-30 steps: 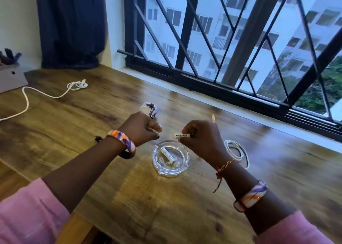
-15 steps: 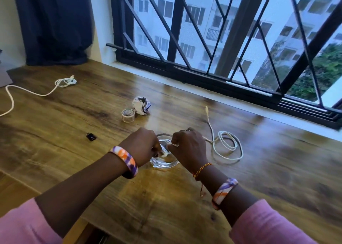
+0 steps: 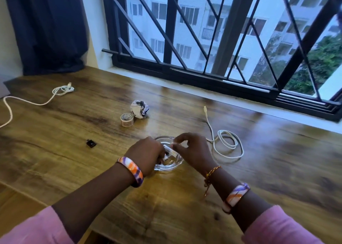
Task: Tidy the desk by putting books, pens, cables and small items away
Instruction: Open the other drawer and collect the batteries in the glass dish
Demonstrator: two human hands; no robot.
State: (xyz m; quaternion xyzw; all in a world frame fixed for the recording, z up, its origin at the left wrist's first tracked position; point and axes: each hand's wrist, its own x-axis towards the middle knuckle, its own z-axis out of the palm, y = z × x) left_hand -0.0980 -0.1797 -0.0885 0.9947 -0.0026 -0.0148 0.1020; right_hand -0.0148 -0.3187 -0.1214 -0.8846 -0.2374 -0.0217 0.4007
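Head view looks down on a dark-grained wooden table (image 3: 240, 169) set against a barred window. Near the middle sits a clear round glass dish (image 3: 171, 167), and both hands are working right over it. The left hand (image 3: 146, 155) is curled closed at the dish's near-left rim, its fingers bent down into the bowl; whether it actually pinches anything I cannot tell. The right hand (image 3: 192, 151) is closed in a fingertip pinch on a small white tube-like item (image 3: 174, 142), held just above the dish's far rim. More small white tubes (image 3: 169, 152) lie inside the dish, partly hidden between the hands.

Other clutter waits around them: a loosely coiled white cable (image 3: 228, 143) just right of the dish, a second white cable (image 3: 37, 101) trailing off to the far left, a clear roll of tape (image 3: 127, 119) touching a crumpled ball of printed paper (image 3: 139, 109) beyond the dish, and a small black square piece (image 3: 91, 143) to the left.

My reading is that small items are being dropped into the dish. The risks: a light tube could bounce off the hard glass rim and roll across the table, or the left hand pressing on the rim could tip or slide the dish. The right wrist also hangs near the coiled cable, so a careless pull-back could drag it.
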